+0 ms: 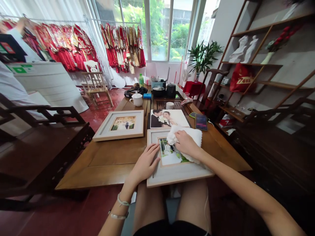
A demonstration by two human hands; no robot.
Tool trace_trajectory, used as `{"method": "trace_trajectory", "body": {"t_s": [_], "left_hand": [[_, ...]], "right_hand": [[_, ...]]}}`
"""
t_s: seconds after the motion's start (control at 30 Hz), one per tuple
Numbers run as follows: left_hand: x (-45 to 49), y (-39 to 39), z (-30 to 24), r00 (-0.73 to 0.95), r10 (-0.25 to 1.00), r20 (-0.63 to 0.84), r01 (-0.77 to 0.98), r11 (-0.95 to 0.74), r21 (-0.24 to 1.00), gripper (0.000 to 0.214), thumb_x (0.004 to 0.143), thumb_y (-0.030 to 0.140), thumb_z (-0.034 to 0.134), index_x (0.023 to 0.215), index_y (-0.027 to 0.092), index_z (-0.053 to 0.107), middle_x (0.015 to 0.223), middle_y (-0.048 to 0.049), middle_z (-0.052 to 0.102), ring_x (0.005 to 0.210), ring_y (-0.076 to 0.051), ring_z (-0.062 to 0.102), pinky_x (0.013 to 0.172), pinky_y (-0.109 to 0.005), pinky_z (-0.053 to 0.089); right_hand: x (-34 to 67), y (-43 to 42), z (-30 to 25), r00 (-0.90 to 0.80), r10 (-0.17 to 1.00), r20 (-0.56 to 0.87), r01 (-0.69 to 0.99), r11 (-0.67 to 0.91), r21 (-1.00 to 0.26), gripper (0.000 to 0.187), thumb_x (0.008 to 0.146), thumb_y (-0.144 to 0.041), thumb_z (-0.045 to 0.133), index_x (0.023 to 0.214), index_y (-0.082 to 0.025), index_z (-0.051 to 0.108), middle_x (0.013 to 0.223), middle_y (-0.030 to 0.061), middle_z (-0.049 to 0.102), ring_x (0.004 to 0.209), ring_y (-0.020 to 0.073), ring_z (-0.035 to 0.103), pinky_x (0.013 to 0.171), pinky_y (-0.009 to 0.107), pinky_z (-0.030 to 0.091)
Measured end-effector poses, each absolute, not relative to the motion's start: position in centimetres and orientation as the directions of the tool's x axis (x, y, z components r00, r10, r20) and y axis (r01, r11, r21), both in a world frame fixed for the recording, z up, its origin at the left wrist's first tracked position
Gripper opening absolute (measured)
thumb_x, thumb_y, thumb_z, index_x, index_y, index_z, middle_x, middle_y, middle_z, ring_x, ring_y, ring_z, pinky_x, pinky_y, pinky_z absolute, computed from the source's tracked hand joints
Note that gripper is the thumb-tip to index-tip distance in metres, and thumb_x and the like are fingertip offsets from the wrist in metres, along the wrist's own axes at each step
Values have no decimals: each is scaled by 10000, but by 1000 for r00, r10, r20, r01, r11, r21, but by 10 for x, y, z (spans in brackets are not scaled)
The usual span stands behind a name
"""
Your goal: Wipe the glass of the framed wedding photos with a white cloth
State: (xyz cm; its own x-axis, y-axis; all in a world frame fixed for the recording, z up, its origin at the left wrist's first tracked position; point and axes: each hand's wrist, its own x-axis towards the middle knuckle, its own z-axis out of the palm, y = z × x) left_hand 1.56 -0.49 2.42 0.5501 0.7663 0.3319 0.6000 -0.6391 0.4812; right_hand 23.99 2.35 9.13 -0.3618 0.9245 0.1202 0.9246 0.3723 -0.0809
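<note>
A white picture frame (172,173) with a photo lies at the near edge of the wooden table (110,160). My left hand (145,164) rests flat on the frame's left border, fingers spread. My right hand (185,142) is closed on a white cloth (194,136) that presses on the glass over the photo. A second white framed photo (120,125) lies to the left, further back. An unframed photo print (168,118) lies just behind the near frame.
A phone (201,122) lies at the right of the print. A white lidded cup (136,98), a kettle (171,90) and tea things stand at the far end. Dark wooden chairs flank the table; shelves stand on the right; red garments hang at the back.
</note>
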Motion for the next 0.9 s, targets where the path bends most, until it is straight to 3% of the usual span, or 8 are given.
{"method": "trace_trajectory", "body": {"t_s": [0.17, 0.3, 0.57, 0.7, 0.8, 0.9], "left_hand": [[16, -5, 26, 562, 754, 340, 605, -656, 452, 454, 945, 252, 457, 1375, 108, 468, 1454, -148, 450, 1406, -288, 304, 1169, -505, 294], [17, -5, 28, 568, 750, 339, 608, -660, 441, 433, 944, 257, 459, 1347, 102, 492, 1433, -150, 468, 1397, -292, 313, 1170, -494, 295], [16, -5, 26, 560, 767, 313, 609, -638, 471, 489, 961, 273, 435, 1428, 129, 413, 1486, -115, 422, 1396, -257, 327, 1170, -474, 305], [16, -5, 26, 561, 772, 297, 614, -629, 476, 493, 963, 291, 428, 1425, 117, 421, 1491, -118, 416, 1401, -250, 323, 1176, -458, 300], [16, -5, 26, 554, 775, 304, 617, -628, 475, 487, 968, 298, 419, 1428, 137, 421, 1495, -107, 414, 1405, -247, 321, 1177, -460, 295], [16, -5, 26, 549, 777, 309, 619, -626, 474, 474, 976, 291, 399, 1428, 148, 421, 1493, -102, 419, 1400, -246, 328, 1173, -471, 303]], "right_hand": [[192, 47, 90, -618, 773, 142, 757, 634, -157, 313, 772, -59, 512, 1061, -119, 615, 1157, 107, 618, 1101, 218, 522, 947, 294, 394], [187, 50, 93, -716, 689, 110, 670, 723, -167, 393, 745, -5, 520, 1098, -143, 622, 1166, 84, 639, 1114, 195, 538, 958, 275, 390], [277, 19, 96, -510, 858, 60, 857, 513, -42, 381, 743, 7, 513, 1069, -135, 650, 1097, 161, 669, 1127, 291, 567, 954, 382, 379], [312, 12, 101, -396, 915, 71, 918, 397, 9, 386, 737, 4, 473, 1048, -136, 653, 1067, 154, 676, 1148, 301, 549, 963, 389, 366], [308, 11, 99, -404, 912, 70, 915, 403, 25, 353, 713, -23, 488, 1005, -126, 656, 1055, 146, 667, 1169, 301, 512, 986, 384, 346], [284, -6, 98, -476, 878, 50, 879, 476, 17, 235, 696, -107, 542, 903, -128, 653, 1013, 144, 650, 1064, 297, 532, 933, 383, 380]]}}
